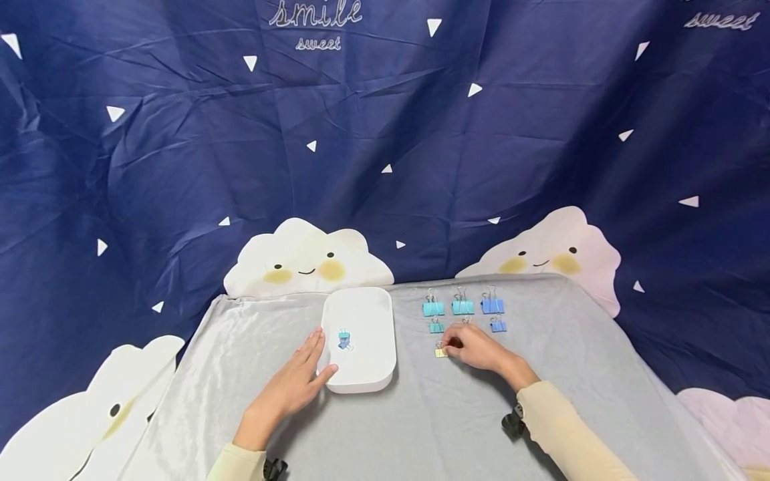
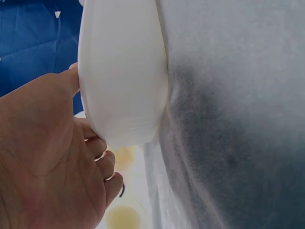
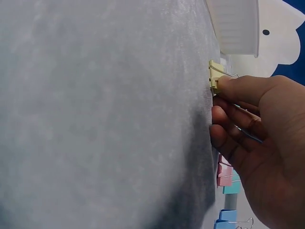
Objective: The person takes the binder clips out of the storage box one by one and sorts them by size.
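Now the right hand lies low on the table, its fingers curled and pinching a small yellow clip. The left hand rests flat beside the white tray, fingers straight, thumb touching its side. Soft grey cloth covers the table, and a dark blue curtain with smiling clouds hangs behind. From the head view, a blue clip sits in the tray. Only the right wrist view shows a pink clip under the hand.
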The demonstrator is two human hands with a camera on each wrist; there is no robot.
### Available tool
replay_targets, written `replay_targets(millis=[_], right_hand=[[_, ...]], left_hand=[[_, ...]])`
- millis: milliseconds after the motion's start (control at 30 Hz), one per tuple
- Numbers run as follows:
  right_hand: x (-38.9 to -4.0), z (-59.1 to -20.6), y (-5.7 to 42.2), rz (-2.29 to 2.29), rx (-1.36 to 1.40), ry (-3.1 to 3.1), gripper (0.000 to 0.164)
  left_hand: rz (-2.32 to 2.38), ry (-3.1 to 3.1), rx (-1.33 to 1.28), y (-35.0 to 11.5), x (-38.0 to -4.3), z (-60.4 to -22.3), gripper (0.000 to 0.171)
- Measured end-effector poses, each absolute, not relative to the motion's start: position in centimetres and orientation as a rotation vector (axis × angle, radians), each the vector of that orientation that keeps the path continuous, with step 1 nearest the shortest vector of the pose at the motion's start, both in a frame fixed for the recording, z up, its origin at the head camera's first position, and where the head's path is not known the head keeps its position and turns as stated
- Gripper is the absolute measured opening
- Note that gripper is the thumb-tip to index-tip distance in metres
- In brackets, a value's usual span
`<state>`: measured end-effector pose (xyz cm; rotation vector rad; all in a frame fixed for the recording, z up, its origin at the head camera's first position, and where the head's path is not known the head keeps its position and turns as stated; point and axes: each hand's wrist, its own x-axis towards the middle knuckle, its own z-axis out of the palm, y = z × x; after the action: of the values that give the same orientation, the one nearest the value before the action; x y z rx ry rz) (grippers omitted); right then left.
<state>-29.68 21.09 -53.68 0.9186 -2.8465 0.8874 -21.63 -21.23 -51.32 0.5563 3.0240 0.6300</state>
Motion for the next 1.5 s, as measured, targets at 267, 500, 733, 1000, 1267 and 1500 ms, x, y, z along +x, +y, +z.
replay_targets(millis=[267,500,733,1000,1267,1500], right_hand=[[-29.6,-53.8,20.9,0.884,0.904,-2.850,0.009],[-29.6,-53.8,20.9,0.913,0.899,-2.870,0.007],[-29.5,-53.0,20.6,0.900,0.903,-2.853,0.007],[-29.5,-50.5,18.8,0.831,0.933,-2.850,0.004],[-30.1,-46.7,15.0,0.789,1.099,-2.754,0.006],[-30.8,-44.3,10.9,0.717,1.221,-2.725,0.010]], left_hand=[[0.628,3.024,0.557,-21.3,-21.8,-51.4,0.084],[0.616,3.023,0.564,-21.4,-21.8,-51.3,0.084],[0.611,3.022,0.561,-21.3,-21.7,-51.4,0.083],[0.620,3.019,0.549,-21.3,-21.6,-51.7,0.083],[0.630,3.027,0.552,-21.5,-21.9,-51.6,0.084],[0.655,3.025,0.560,-21.4,-21.8,-51.6,0.084]])
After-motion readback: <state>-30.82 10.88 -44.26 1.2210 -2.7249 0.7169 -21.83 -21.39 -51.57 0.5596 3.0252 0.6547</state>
